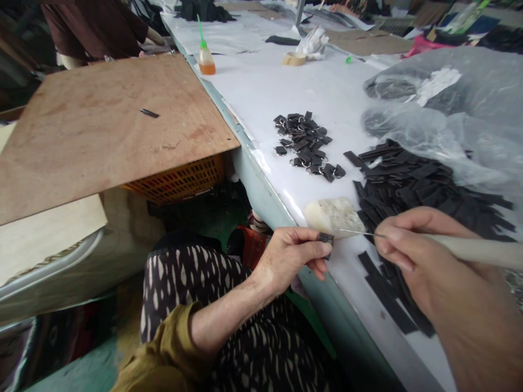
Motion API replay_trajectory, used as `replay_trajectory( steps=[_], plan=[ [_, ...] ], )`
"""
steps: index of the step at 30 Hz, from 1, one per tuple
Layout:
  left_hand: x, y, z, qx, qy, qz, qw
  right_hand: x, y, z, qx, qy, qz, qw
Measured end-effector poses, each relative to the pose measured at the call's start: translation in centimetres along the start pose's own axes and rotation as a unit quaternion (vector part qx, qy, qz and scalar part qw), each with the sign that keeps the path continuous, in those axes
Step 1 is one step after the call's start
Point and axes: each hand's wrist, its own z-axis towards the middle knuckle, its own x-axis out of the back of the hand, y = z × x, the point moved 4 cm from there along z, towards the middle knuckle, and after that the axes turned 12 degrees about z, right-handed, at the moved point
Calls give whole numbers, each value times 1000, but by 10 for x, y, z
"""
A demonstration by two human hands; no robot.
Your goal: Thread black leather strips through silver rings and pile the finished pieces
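My left hand [292,249] pinches a small dark strip [326,240] between thumb and fingers at the table's edge. My right hand [425,267] grips a thin-needled awl [453,247] with a pale handle. The needle points left, toward the strip, with a gap between them. Under the needle lies a whitish, translucent lump [333,214]. A heap of flat black strips [408,185] spreads behind my right hand, and several more lie beside it. Farther back is a pile of short folded black tabs [304,144] with metal rings.
A white-covered table [253,92] runs away from me. Left stands a plywood board [102,125] over an orange basket [180,177]. A bottle of amber liquid [207,60], a tape roll [294,59] and clear plastic sheeting [457,120] lie farther off. A person in brown [93,27] is beyond the board.
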Motion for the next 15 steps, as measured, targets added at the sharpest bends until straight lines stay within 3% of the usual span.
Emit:
replay_trajectory(
  steps=[3,7,15],
  plan=[
    [-2,0,-1,0,-19,-14,1000,1,7,3,-54,-50,106,992],
    [-4,-1,-2,2,-42,-47,998,3,11,7,-35,-94,118,988],
    [-6,2,-5,-6,-62,-78,995,-4,5,-1,-23,-103,129,986]
  ],
)
